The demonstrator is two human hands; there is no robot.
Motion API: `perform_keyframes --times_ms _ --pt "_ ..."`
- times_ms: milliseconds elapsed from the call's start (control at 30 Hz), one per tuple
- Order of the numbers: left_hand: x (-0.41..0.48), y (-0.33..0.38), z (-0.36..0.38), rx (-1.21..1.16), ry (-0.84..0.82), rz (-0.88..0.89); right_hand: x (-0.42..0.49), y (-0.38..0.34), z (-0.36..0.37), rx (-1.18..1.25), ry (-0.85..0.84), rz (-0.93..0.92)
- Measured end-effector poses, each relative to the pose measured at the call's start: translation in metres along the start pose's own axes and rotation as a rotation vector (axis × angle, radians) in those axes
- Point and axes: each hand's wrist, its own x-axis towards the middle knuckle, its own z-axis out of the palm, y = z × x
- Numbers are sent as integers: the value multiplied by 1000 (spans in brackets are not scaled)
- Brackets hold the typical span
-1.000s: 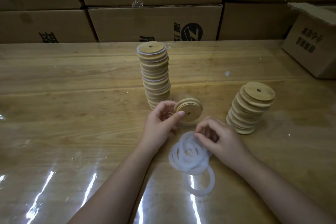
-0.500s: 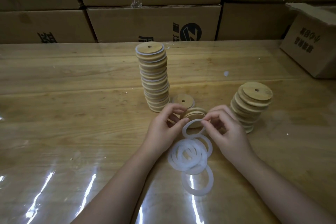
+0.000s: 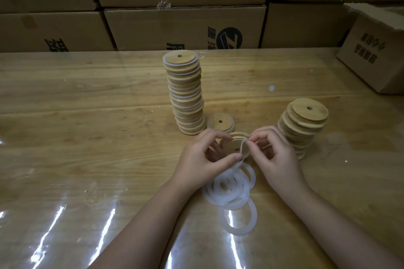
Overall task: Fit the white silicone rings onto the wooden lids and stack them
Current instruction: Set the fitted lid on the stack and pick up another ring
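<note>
We see both hands meeting just above the wooden table [image 3: 87, 116], near its front middle. The left hand [image 3: 203, 159] grips a wooden lid [image 3: 231, 144] by its edge, fingers curled behind and thumb in front. The right hand [image 3: 277, 159] pinches a white silicone ring [image 3: 241, 148] between thumb and forefinger. The ring runs as a thin band across the lid's face toward the left thumb, and we cannot tell whether any part sits on the rim. Just below the hands lies a loose pile of rings [image 3: 215, 200], overlapping, with a single ring [image 3: 237, 231] nearer us, touching the pile. Behind the left hand stands a tall stack [image 3: 185, 94] of lids with white edges between them; a lone lid [image 3: 220, 122] lies just beside its base. To the right, a leaning stack [image 3: 303, 124] of bare lids stands close to the right hand. Cardboard boxes [image 3: 185, 28] line the table's far edge.
</note>
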Motion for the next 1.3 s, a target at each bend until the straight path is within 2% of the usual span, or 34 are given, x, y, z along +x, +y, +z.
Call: perform_keyframes --times_ms 167,467,933,1300 --pt "1 -3 2 95 49 40 0 1 0 -16 1 13" --pt "0 -5 2 111 122 -2 0 1 0 -21 -11 -6" --pt "-1 -4 2 238 113 7 -1 0 1 -17 -10 -1" --pt "1 -7 2 213 120 -58 -1 2 1 3 -17 14"
